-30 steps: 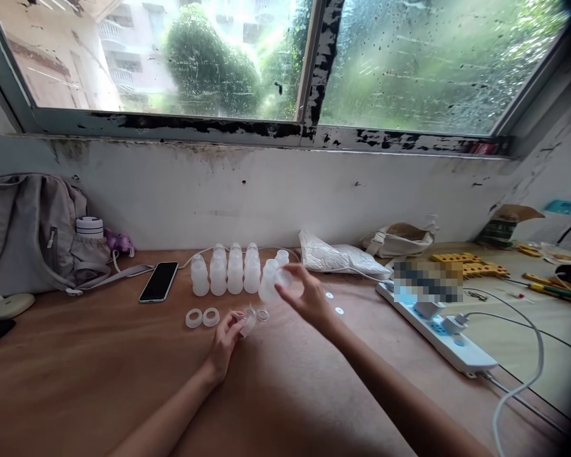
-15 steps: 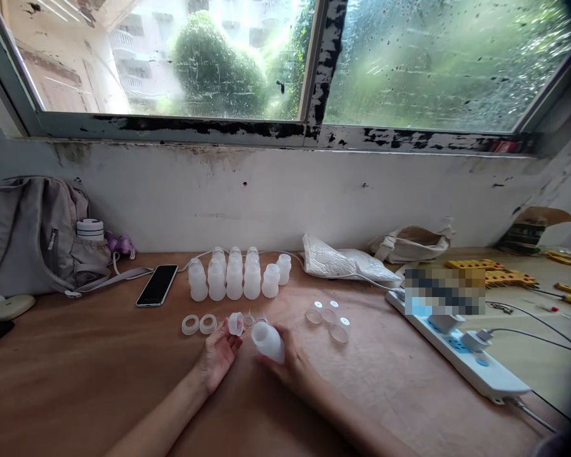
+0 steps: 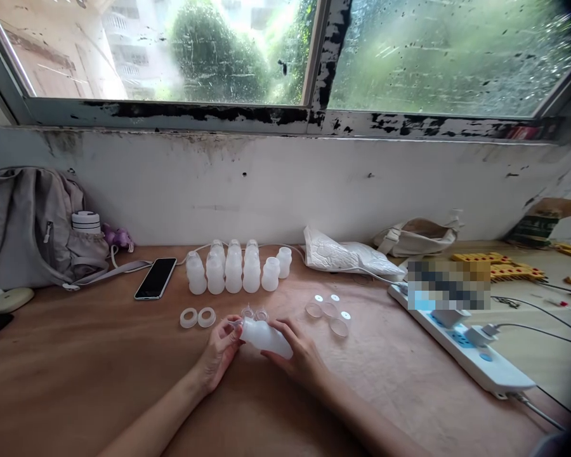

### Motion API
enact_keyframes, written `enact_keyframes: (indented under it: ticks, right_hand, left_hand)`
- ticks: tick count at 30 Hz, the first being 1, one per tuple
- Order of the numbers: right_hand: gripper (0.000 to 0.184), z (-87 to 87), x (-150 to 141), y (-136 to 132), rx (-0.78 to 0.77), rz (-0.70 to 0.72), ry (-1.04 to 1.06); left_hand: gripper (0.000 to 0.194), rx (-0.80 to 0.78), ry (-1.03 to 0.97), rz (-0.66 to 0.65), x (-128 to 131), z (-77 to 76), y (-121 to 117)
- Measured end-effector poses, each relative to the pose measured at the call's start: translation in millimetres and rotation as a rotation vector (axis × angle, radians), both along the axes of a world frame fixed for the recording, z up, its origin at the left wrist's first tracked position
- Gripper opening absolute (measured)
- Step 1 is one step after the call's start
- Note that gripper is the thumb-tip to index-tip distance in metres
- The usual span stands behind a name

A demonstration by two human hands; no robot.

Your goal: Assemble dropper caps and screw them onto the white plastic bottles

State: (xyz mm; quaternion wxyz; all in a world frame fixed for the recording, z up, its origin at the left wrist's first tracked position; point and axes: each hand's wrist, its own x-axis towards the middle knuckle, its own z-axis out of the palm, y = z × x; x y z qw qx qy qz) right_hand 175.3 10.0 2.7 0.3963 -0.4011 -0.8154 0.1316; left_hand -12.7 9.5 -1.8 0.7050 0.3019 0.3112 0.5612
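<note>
My right hand (image 3: 304, 358) is wrapped round a frosted white feeding bottle (image 3: 266, 337), which lies tilted almost flat with its mouth to the left. At that mouth, my left hand (image 3: 219, 355) pinches a bottle collar with a clear teat (image 3: 235, 324), partly covered by the fingers. The collar meets the bottle's neck; whether it is threaded on I cannot tell. Just behind the bottle stand two clear teats (image 3: 261, 314). Two white collar rings (image 3: 206, 317) lie left of them. Several clear round caps (image 3: 339, 327) and small white discs (image 3: 346, 315) lie to the right.
Several frosted bottles (image 3: 235, 279) stand in rows at the back. A phone (image 3: 156, 278) and grey backpack (image 3: 23, 222) are on the left. Behind the caps lies a white padded packet (image 3: 352, 254). A power strip (image 3: 471, 346) with cables runs along the right.
The bottle has tipped over to the left and the collar has come to its mouth. My two hands have drawn together. The view has shifted slightly downward.
</note>
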Motion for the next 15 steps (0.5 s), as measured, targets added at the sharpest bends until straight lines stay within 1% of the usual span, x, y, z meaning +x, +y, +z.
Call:
enact_keyframes:
  ticks: [1, 2, 3, 5, 7, 8, 9, 10, 12, 14, 15]
  right_hand:
    - [0.040, 2.3, -0.1, -0.9, -0.053, 0.011, 0.033]
    - [0.038, 4.7, -0.3, -1.7, -0.144, 0.025, 0.078]
    - [0.036, 6.9, -0.8, -2.3, -0.279, 0.047, 0.137]
    - [0.034, 9.9, -2.4, -3.1, -0.662, 0.126, 0.296]
    - [0.040, 9.8, -4.6, -3.5, -1.070, 0.245, 0.492]
    - [0.044, 8.8, -5.7, -3.5, -1.231, 0.301, 0.592]
    - [0.046, 7.5, -6.8, -3.6, -1.350, 0.345, 0.679]
    - [0.046, 6.2, -7.7, -3.7, -1.426, 0.371, 0.752]
    - [0.045, 5.2, -9.1, -4.2, -1.493, 0.376, 0.832]
    - [0.046, 6.7, -9.9, -5.4, -1.472, 0.345, 0.808]
    - [0.045, 8.0, -10.2, -6.1, -1.412, 0.312, 0.763]
  left_hand:
    - [0.017, 0.017, 0.040, 0.014, 0.4, 1.4, -0.8]
    - [0.017, 0.036, 0.083, 0.031, 0.6, 3.1, -1.6]
    - [0.017, 0.056, 0.123, 0.045, 0.6, 4.9, -2.3]
    - [0.017, 0.094, 0.169, 0.039, 0.5, 9.3, -3.2]
    - [0.018, 0.120, 0.165, 0.000, 0.6, 13.9, -3.3]
    - [0.018, 0.131, 0.161, -0.017, 0.6, 16.1, -3.2]
    - [0.018, 0.143, 0.165, -0.024, 0.7, 18.1, -2.9]
    - [0.018, 0.154, 0.176, -0.024, 0.8, 19.8, -2.5]
    - [0.018, 0.166, 0.201, -0.031, 0.6, 22.1, -1.6]
    - [0.020, 0.151, 0.212, -0.061, -0.2, 22.5, -0.5]
    - [0.022, 0.136, 0.215, -0.073, -0.8, 21.9, 0.1]
